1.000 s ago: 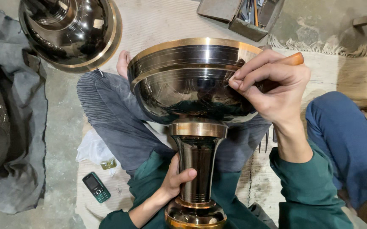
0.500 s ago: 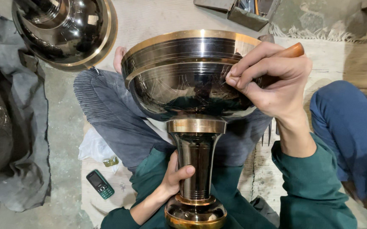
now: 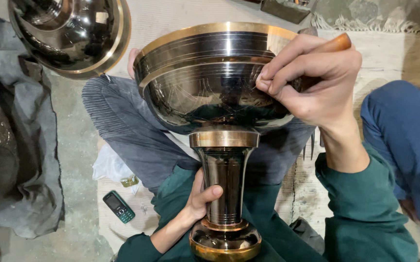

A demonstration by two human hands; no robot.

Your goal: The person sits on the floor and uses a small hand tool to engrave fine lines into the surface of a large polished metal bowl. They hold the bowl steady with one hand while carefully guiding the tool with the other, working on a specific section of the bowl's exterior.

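A large dark polished metal goblet-shaped vessel [image 3: 210, 82] with brass bands lies across my lap, its bowl away from me and its foot near my chest. My left hand [image 3: 197, 199] grips the narrow stem [image 3: 224, 184] just above the brass foot. My right hand [image 3: 312, 82] rests against the bowl's right side, fingers pinched on a tool with a wooden handle [image 3: 336, 43] whose tip touches the metal. The tool's tip is hidden by my fingers.
A second shiny bowl-shaped vessel [image 3: 69, 34] lies at top left. Grey cloth [image 3: 30, 160] covers dark metalware at the left. A small mobile phone [image 3: 118, 206] and crumpled white plastic [image 3: 110, 165] lie on the floor. Another person's blue-trousered leg [image 3: 404, 140] is at right.
The view has closed in slightly on the vessel. My right hand has shifted a little along the bowl's side; the left hand keeps its grip on the stem.
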